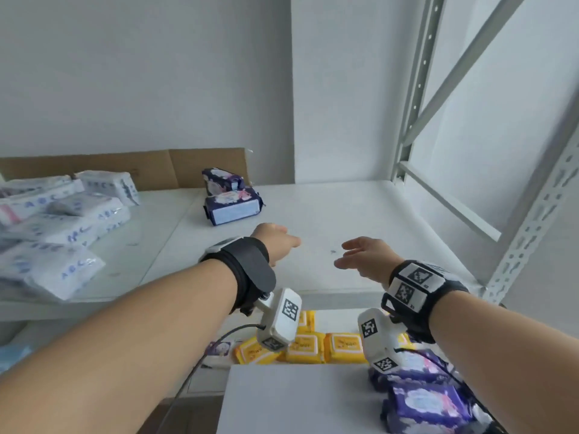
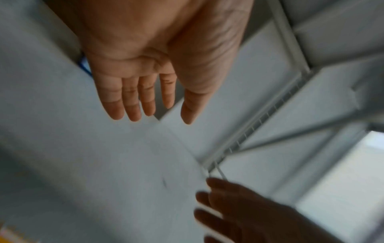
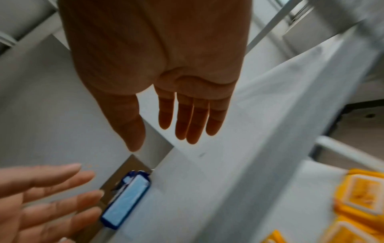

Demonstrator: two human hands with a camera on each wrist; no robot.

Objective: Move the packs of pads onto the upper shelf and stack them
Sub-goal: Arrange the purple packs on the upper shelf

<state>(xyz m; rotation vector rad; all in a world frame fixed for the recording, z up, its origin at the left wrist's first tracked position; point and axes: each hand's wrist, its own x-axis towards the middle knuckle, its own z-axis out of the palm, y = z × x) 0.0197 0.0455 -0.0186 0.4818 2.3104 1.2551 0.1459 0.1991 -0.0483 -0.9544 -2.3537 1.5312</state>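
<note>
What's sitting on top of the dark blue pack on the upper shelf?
A second dark blue pack sits on the lower dark blue pack, tilted and shifted toward the back. Brown cardboard stands behind them. How much of the two packs overlaps is hidden.

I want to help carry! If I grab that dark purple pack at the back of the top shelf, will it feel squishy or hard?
Probably squishy: the dark purple pack has a crinkly plastic wrapper with gathered ends. It likely feels light, being soft padding. It shouldn't roll, since it lies flat, though the glossy wrap might slip a little.
</note>
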